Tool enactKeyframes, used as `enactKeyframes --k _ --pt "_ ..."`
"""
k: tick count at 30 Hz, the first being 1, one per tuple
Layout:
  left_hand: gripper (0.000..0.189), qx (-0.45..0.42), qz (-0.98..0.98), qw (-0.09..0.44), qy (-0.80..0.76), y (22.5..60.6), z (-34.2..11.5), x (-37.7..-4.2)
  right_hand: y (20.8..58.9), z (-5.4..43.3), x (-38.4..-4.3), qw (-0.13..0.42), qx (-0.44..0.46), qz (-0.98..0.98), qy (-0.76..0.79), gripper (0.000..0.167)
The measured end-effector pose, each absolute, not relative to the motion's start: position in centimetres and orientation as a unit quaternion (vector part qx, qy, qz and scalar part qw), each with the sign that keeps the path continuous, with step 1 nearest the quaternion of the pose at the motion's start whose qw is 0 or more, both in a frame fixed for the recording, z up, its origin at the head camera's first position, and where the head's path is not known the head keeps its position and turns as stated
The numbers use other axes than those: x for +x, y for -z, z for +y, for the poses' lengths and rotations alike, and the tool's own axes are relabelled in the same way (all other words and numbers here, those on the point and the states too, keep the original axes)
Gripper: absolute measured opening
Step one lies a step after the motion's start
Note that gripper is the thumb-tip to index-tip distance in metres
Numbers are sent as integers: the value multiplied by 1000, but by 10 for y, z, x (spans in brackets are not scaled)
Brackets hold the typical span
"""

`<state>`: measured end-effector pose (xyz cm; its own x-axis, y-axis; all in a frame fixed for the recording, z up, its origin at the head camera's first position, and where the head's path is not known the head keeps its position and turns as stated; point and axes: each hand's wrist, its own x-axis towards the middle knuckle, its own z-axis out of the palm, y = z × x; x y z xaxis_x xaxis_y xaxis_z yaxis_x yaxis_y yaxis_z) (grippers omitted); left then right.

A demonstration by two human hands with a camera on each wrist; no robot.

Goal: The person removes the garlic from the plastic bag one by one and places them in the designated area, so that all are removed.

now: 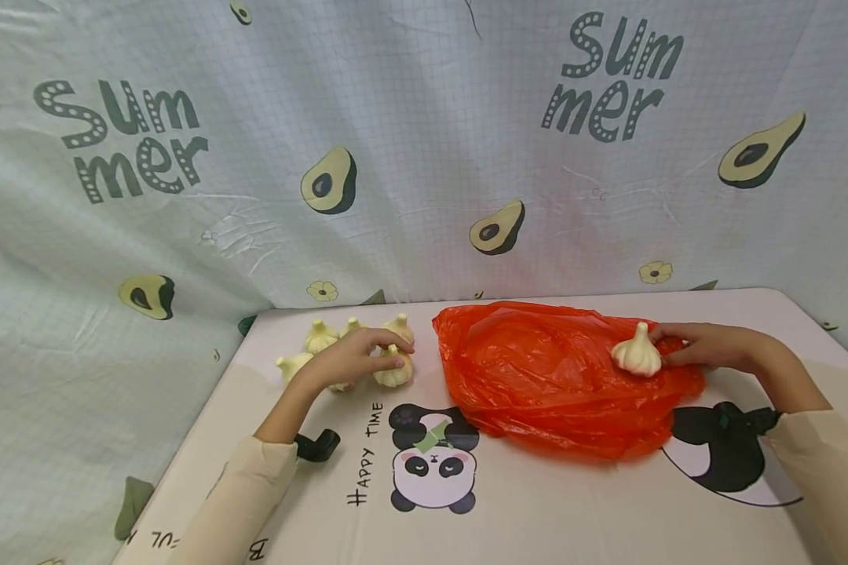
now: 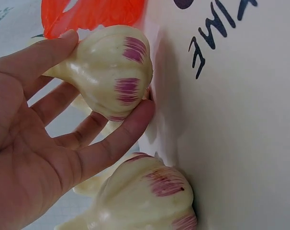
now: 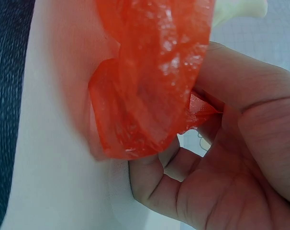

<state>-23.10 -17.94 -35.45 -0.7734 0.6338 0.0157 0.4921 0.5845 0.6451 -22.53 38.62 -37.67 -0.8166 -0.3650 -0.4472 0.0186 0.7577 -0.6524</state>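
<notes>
My left hand (image 1: 353, 357) pinches a garlic bulb (image 1: 393, 369) between the thumb and fingers. Purple streaks show on this bulb in the left wrist view. Around it lie several more garlic bulbs (image 1: 321, 336), one of them (image 2: 150, 191) just below the hand in that view. Over at the right, my right hand (image 1: 714, 345) grips the side of a red plastic bag (image 1: 537, 369), whose film runs between thumb and curled fingers in the right wrist view. Another garlic bulb (image 1: 637, 353) rests upright against the bag, right at these fingertips. Folds of film (image 3: 145, 96) hide the thumb tip.
A pale tablecloth (image 1: 523, 510) with a printed panda (image 1: 434, 471) covers the table. Behind it hangs a light curtain (image 1: 410, 141) printed with avocados, which also runs along the left side. Black wrist mounts (image 1: 318, 446) sit at both sleeves.
</notes>
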Motion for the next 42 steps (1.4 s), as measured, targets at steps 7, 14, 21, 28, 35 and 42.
enactKeyframes --k 7,14,21,28,35,42 --pt "25 308 884 117 -332 354 -178 -232 376 385 -225 287 -100 891 338 44" --pt "25 302 884 121 -335 354 -179 -233 374 384 -224 287 -98 889 343 49" --pt "25 305 882 122 -337 355 -181 -234 373 386 -225 289 -99 887 347 49" --pt "27 305 883 125 -335 355 -181 -233 374 386 -226 287 -101 891 339 48" --pt "28 303 893 106 -316 350 -181 -230 374 386 -226 287 -102 889 341 44" --pt "22 314 890 97 -317 351 -185 -232 375 386 -226 286 -102 892 335 44"
